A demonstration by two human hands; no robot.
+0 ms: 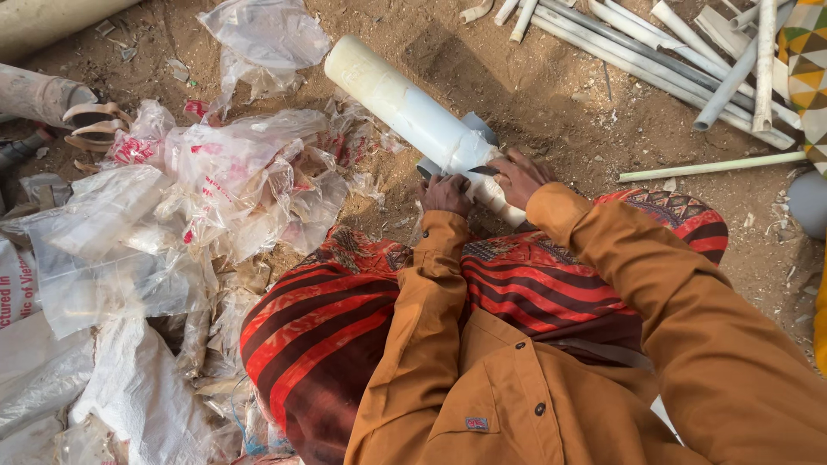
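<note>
A thick white plastic pipe [405, 108] wrapped in clear film lies slanted across my lap and out over the sandy ground. My left hand [446, 193] grips the pipe's near end from the left. On the pipe's right side my right hand [519, 175] is closed, fingers on the film wrap. A grey block [476, 126] shows under the pipe just beyond my hands. My orange sleeves and a red striped cloth [345, 310] over my knees fill the lower frame.
A heap of crumpled clear plastic bags [207, 181] lies at left. Several thin white pipes [672, 52] lie at top right, one more [711, 166] to the right. A large pipe end [39, 95] sits at far left. Sandy ground [551, 95] lies between.
</note>
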